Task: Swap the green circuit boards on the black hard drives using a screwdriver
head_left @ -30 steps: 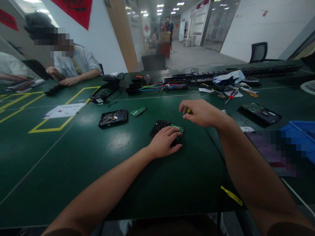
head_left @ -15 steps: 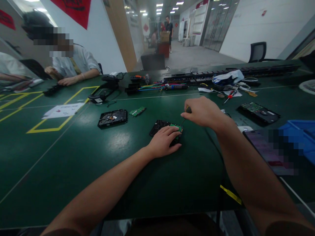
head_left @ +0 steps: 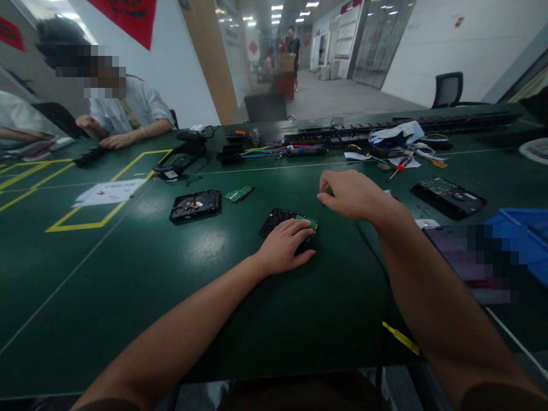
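My left hand (head_left: 282, 246) lies over a black hard drive (head_left: 276, 218) on the table, holding it down. Its fingers reach across the drive's green circuit board (head_left: 311, 221), and the thumb sits apart at the near edge. Just right of the drive, my right hand (head_left: 353, 195) is closed around a screwdriver (head_left: 317, 212). The thin shaft slants down to the board's far right corner; most of the handle is hidden in my fingers. Whether the tip sits in a screw is too small to tell.
Another hard drive (head_left: 196, 205) and a loose green circuit board (head_left: 239, 194) lie left. At right are a third drive (head_left: 449, 197), a tablet-like screen (head_left: 454, 251), a blue bin (head_left: 524, 234) and a red screwdriver (head_left: 403, 165). Cables (head_left: 274, 151) lie behind; a co-worker (head_left: 128, 108) sits far left.
My right fingers have turned slightly around the screwdriver handle, which now shows less. My left hand and the hard drive stay in place.
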